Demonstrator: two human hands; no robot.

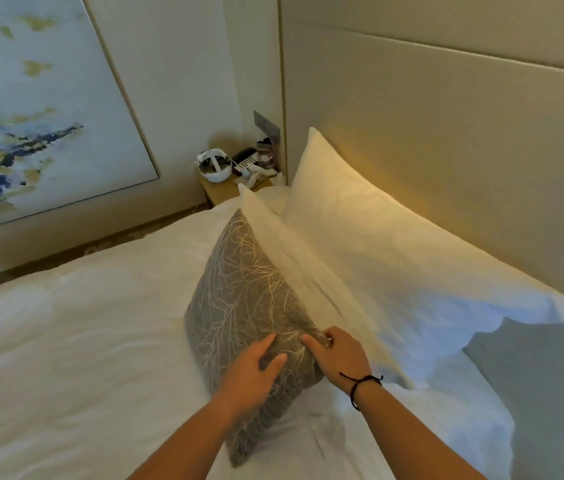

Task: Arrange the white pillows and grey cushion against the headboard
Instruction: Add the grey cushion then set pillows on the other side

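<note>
A grey cushion point(242, 289) with a pale branch pattern stands on edge on the white bed point(83, 341), leaning against a white pillow point(294, 258). A second, larger white pillow point(394, 244) rests behind it against the beige padded headboard point(446, 133). My left hand point(252, 372) lies flat on the cushion's near face with thumb and fingers spread. My right hand point(336, 355), a dark cord on its wrist, pinches the cushion's near top corner.
A small wooden bedside table point(225, 190) in the far corner carries a white headset, a remote and small items. A large framed painting point(31, 109) hangs on the left wall. A grey surface point(550, 393) lies at the bed's right edge.
</note>
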